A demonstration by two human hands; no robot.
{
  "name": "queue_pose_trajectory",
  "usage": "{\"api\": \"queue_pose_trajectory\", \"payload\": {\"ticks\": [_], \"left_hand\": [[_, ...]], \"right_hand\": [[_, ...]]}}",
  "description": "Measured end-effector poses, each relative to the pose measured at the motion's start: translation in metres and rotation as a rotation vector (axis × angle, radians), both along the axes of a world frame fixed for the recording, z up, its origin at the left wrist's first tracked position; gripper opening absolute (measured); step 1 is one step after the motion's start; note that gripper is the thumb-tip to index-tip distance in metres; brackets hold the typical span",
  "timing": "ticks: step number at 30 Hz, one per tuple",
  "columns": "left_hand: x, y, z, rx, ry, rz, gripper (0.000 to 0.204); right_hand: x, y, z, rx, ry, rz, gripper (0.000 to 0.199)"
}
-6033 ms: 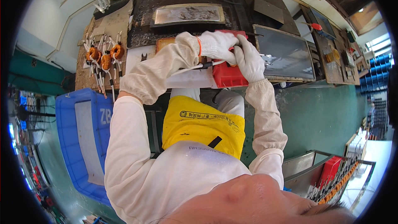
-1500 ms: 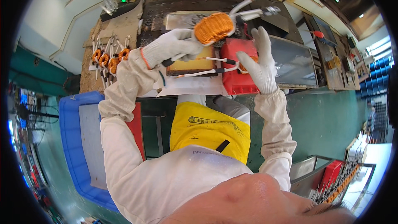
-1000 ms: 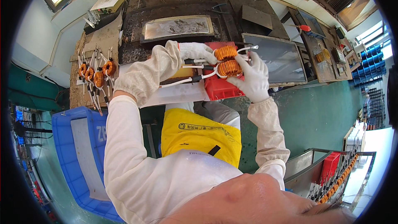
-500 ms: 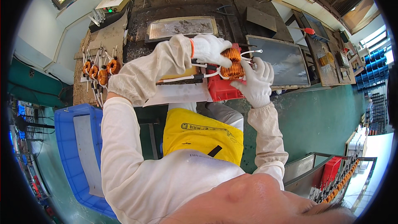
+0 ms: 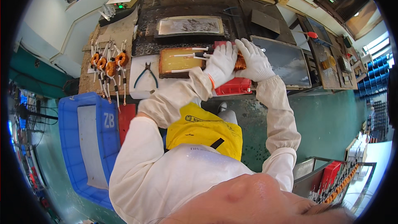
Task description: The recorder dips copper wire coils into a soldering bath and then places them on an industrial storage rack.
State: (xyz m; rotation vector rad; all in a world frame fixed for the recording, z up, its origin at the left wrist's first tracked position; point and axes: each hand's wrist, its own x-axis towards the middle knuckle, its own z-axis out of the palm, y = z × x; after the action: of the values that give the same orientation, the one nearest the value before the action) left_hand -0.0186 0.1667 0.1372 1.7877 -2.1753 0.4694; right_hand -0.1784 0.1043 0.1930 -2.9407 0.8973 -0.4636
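Both gloved hands clasp one copper wire coil (image 5: 240,61) above a red bin (image 5: 234,86) at the bench edge. My left hand (image 5: 220,63) wraps the coil's left side and my right hand (image 5: 256,61) covers its right side. White sleeved leads (image 5: 191,55) run out from the coil to the left, over a shallow tray of amber liquid (image 5: 179,64). Most of the coil is hidden by the gloves.
Several finished copper coils (image 5: 108,65) lie at the bench's left end, with blue-handled pliers (image 5: 146,74) beside them. A dark metal tray (image 5: 189,26) sits behind and a grey plate (image 5: 284,61) to the right. A blue crate (image 5: 90,141) stands on the floor at left.
Over the past second the coil came down from in front of my head to just above the red bin. Both hands have closed around it and its leads now point left over the amber tray.
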Motion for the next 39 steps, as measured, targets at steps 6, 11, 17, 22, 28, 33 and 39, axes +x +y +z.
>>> {"api": "queue_pose_trajectory", "payload": {"ticks": [6,11,17,22,28,33,39], "left_hand": [[-0.024,0.006,0.001,0.043,0.149,0.111,0.088],[-0.031,0.014,0.007,0.093,0.279,0.188,0.091],[-0.049,0.011,0.015,0.116,0.357,0.309,0.093],[-0.048,0.008,0.029,0.124,0.466,0.282,0.087],[-0.045,0.008,0.025,0.114,0.470,0.273,0.083],[-0.050,0.011,0.024,0.047,0.503,0.233,0.079],[-0.060,0.021,0.022,-0.055,0.478,0.340,0.060]], "right_hand": [[-0.002,-0.026,-0.016,0.238,0.004,0.122,0.113],[-0.005,-0.041,-0.037,0.231,-0.164,0.253,0.108],[-0.010,-0.045,-0.048,0.247,-0.349,0.277,0.106],[-0.006,-0.049,-0.051,0.264,-0.324,0.258,0.108],[-0.006,-0.046,-0.045,0.286,-0.274,0.222,0.106],[-0.009,-0.042,-0.039,0.297,-0.281,0.240,0.107],[-0.006,-0.041,-0.046,0.265,-0.281,0.237,0.107]]}}
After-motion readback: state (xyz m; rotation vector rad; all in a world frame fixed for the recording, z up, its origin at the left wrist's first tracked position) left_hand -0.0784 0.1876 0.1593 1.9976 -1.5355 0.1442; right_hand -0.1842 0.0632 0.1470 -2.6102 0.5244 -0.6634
